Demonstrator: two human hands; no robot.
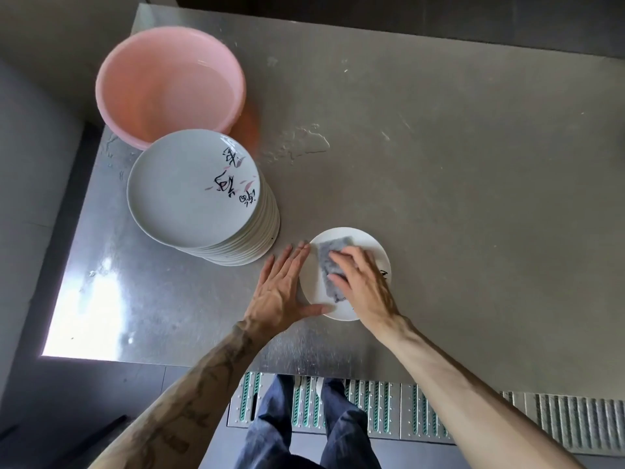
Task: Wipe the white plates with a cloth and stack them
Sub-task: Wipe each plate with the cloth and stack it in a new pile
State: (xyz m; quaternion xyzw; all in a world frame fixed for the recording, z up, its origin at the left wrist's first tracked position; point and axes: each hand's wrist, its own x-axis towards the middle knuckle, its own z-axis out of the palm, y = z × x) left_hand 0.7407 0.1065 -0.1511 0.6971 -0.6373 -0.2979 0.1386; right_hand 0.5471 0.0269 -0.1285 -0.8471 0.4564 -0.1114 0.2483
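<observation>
Plate stack [199,194] and basin [169,86] leftward

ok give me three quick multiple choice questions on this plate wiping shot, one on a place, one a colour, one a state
1. Where is the stack of plates?
A on the table beside the pink basin, left of the single plate
B inside the basin
C on the floor

2. What colour is the cloth?
A yellow
B grey
C red

3. What is the left hand doing?
A lifting the stack
B holding the cloth
C lying flat at the single plate's rim

Answers:
1 A, the stack stands on the steel top next to the basin.
2 B, the cloth under the right hand is grey.
3 C, its fingers are straight along the rim.
</observation>
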